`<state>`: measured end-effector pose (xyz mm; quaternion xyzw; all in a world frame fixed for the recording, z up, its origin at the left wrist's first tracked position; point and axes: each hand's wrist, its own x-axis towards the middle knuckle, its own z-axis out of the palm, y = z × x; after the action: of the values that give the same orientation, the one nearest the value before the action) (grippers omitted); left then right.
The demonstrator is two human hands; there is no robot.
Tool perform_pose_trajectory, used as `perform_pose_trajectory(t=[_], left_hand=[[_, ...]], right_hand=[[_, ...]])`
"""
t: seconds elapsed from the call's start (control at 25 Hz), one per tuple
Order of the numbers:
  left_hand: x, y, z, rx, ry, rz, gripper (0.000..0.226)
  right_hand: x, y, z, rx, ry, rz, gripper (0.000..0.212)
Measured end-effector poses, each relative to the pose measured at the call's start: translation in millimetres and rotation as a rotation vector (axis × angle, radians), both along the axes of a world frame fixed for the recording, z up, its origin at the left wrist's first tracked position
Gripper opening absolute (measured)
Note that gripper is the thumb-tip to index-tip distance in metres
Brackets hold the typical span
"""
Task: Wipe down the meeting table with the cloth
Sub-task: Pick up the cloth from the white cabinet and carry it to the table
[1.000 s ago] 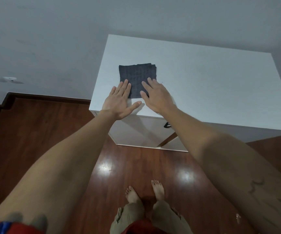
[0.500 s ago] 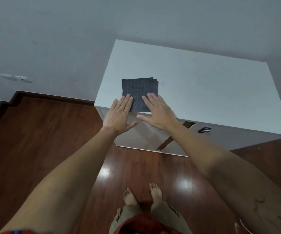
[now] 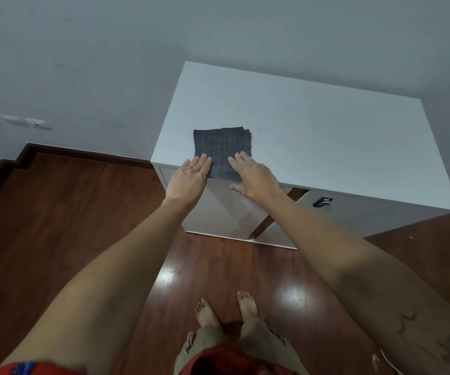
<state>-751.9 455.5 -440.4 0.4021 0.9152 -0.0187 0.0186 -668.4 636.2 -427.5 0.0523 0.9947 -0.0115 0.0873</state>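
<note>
1. Nearest you, your two bare feet [image 3: 225, 311] stand on the dark wooden floor [image 3: 64, 212], squared to the table's front. Judged from that, you can lean into a push without twisting.
2. Your left hand [image 3: 190, 180] lies flat, fingers straight and close together, with the fingertips on the near left edge of the cloth [image 3: 221, 150]. The palm hangs over the table's front edge.
3. Your right hand [image 3: 253, 175] is also flat, fingers straight and slightly spread, thumb out to the side. Its fingertips rest on the cloth's near right part. Neither hand curls round or pinches the fabric.
4. The cloth, dark grey and folded square, lies at the near left corner of the white meeting table [image 3: 326, 147], its near edge reaching the table's front edge.
5. To do this stroke well, I judge you should get more palm onto the cloth. Fingertips alone may let the folded layers slide apart; the far right corner already shows layers offset.
6. Press evenly and push away in straight, overlapping lanes. Most of the top lies to the right and beyond.
7. Count: one cloth, one table, two hands, two feet, one dark fitting [image 3: 322, 202] on the table's front, one wall plate [image 3: 24, 122] on the wall far to the left.
</note>
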Motion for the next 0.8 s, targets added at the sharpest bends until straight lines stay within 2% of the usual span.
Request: perform_pose_trajectory(t=[0.12, 0.2, 0.32, 0.48, 0.64, 0.8], left_hand=[[3.2, 1.0, 20.2, 0.090, -0.053, 0.012, 0.039], [2.8, 0.7, 30.5, 0.040, -0.028, -0.032, 0.030], [0.9, -3.5, 34.8, -0.027, -0.039, -0.074, 0.028], [4.1, -7.7, 42.8, -0.022, -0.055, -0.048, 0.023], [10.4, -16.4, 61.6, 0.001, -0.068, 0.033, 0.023], [13.2, -28.4, 79.8, -0.022, -0.062, 0.135, 0.028]], right_hand=[[4.1, -6.8, 1.4, 0.006, 0.028, -0.012, 0.075], [5.7, -8.5, 3.5, -0.008, 0.053, -0.013, 0.064], [7.8, -11.0, 11.4, -0.008, 0.044, -0.009, 0.052], [6.2, -12.7, 27.5, -0.037, -0.057, 0.003, 0.048], [-9.5, -11.2, 51.2, -0.113, -0.059, -0.019, 0.033], [-17.4, -22.8, 85.6, -0.123, -0.028, 0.035, 0.034]])
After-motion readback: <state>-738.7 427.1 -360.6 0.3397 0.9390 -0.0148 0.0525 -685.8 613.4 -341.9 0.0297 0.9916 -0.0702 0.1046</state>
